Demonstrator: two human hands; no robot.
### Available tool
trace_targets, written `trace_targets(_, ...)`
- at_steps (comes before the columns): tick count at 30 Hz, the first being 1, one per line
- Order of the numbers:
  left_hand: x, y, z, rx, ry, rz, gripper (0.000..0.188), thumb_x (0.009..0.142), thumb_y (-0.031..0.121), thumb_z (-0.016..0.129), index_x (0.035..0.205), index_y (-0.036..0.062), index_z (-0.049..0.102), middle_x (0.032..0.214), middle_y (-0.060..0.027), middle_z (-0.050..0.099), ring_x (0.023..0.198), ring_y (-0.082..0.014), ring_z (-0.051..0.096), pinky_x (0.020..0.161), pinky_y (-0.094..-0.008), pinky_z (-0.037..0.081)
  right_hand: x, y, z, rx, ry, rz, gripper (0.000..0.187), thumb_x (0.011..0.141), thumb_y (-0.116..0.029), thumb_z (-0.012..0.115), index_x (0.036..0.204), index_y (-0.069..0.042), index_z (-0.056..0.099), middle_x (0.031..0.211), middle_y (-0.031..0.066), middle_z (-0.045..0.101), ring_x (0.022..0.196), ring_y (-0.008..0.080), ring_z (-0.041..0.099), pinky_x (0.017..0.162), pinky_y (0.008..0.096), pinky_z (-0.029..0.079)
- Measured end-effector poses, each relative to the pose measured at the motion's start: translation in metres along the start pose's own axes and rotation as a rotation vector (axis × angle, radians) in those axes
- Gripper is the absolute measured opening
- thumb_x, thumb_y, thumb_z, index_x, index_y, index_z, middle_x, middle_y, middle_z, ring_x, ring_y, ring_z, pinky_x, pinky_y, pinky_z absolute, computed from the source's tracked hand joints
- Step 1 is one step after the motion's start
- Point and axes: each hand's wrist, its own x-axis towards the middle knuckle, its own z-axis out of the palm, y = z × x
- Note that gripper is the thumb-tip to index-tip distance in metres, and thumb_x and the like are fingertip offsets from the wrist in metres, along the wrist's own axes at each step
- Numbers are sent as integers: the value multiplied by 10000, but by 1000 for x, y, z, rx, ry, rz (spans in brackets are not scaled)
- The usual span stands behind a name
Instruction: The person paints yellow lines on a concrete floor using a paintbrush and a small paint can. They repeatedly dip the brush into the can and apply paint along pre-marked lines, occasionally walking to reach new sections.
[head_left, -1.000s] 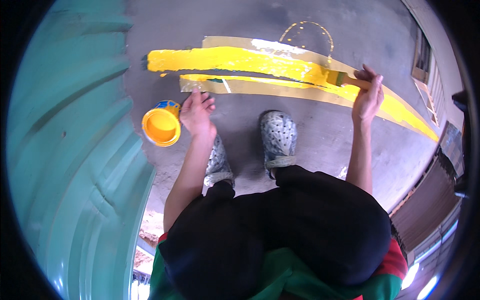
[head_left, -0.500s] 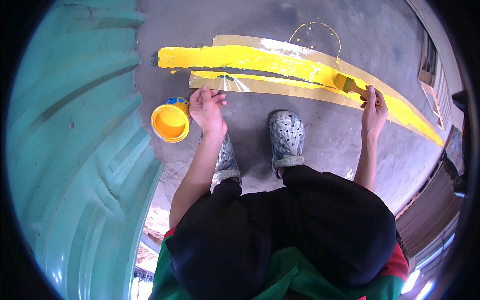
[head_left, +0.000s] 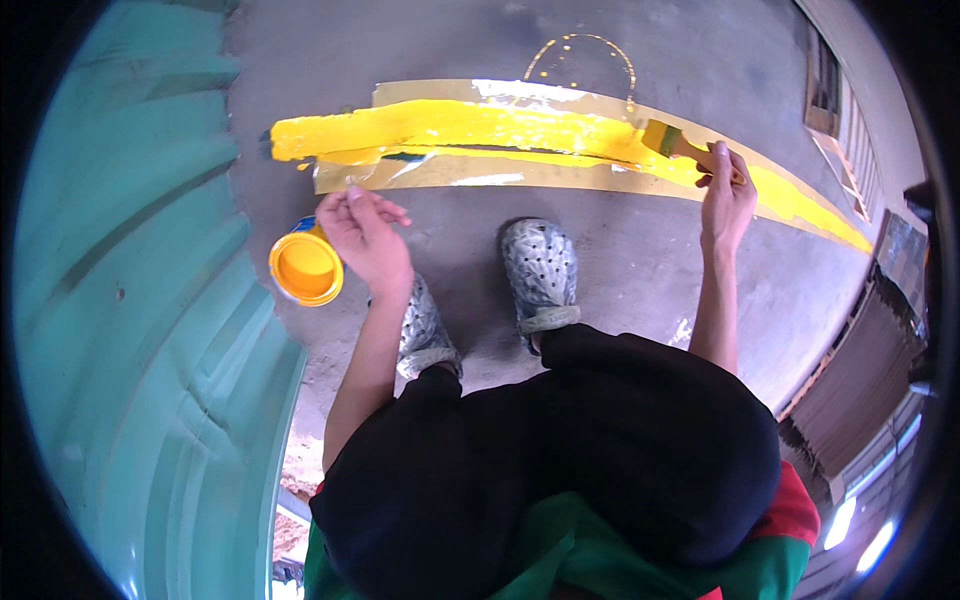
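Paintbrush (head_left: pixel 672 142), flat with a brownish handle, is sitting in the right hand (head_left: pixel 730 195), its bristles lying over a glossy yellow stripe (head_left: pixel 450 125) that is running across the floor ahead of the crouching person; whether they are pressing on it is hard to tell. The right hand is gripping the handle with curled fingers, while the left hand (head_left: pixel 368 235) is holding thumb and forefinger close together, apparently pinching the left end of the near tape strip (head_left: pixel 430 176). That strip is carrying yellow along its upper edge, so a sharp tug could be tearing it or flipping wet paint onto the fingers. Too full a brush could be dripping beyond the far tape strip (head_left: pixel 400 93). An open paint tin (head_left: pixel 318 231) is standing just beside the left hand, where a careless wrist could be tipping it. Grey, smooth-looking floor (head_left: pixel 620 260) is stretching all around, showing pale scuffs and, past the tape, a partial ring of yellow specks (head_left: pixel 632 85). Patterned clogs (head_left: pixel 540 265) are resting near the tape. Teal corrugated sheeting (head_left: pixel 120 250) is filling the left side, and a brown ribbed panel (head_left: pixel 862 395) is standing at the right, with bright light showing below it.
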Motion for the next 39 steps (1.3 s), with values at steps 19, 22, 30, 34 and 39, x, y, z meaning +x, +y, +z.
trace_targets(19, 12, -41, -7, -45, 130, -225, 161, 1078, 181, 460, 1071, 26, 418, 839, -78, 520, 525, -113, 511, 430, -249, 428, 3, 0, 2, 2, 8, 7, 442, 1021, -386, 591, 1107, 26, 725, 836, 109, 719, 715, 130, 613, 671, 276, 499)
trace_targets(22, 13, -40, -3, -54, 126, -223, 158, 1079, 176, 455, 1084, 27, 403, 847, -81, 514, 519, -112, 506, 426, -251, 425, 5, 2, 1, 16, 0, 13, 430, 1027, -366, 590, 1111, 34, 722, 855, 104, 719, 743, 125, 614, 674, 267, 493)
trace_targets(30, 16, -25, 6, -128, -3, -5, 145, 1078, 158, 451, 1101, 33, 380, 851, -78, 509, 499, -102, 480, 414, -252, 413, 4, 1, 1, 11, 2, 7, 462, 1024, -397, 580, 1134, 29, 721, 834, 119, 726, 680, 125, 582, 666, 277, 491)
trace_targets(34, 18, -32, 4, -78, 97, -174, 152, 1074, 159, 463, 1104, 27, 393, 830, -73, 508, 488, -100, 470, 393, -253, 394, 3, 1, 0, -2, -8, 3, 463, 1029, -395, 573, 1142, 29, 719, 839, 122, 724, 675, 124, 576, 665, 273, 488)
trace_targets(39, 18, -41, -1, 24, 155, -279, 180, 1068, 172, 482, 1120, 14, 414, 816, -79, 525, 478, -107, 482, 380, -257, 378, 4, 4, 1, 11, -9, -16, 468, 1030, -396, 569, 1143, 32, 718, 843, 121, 723, 675, 121, 575, 661, 272, 487)
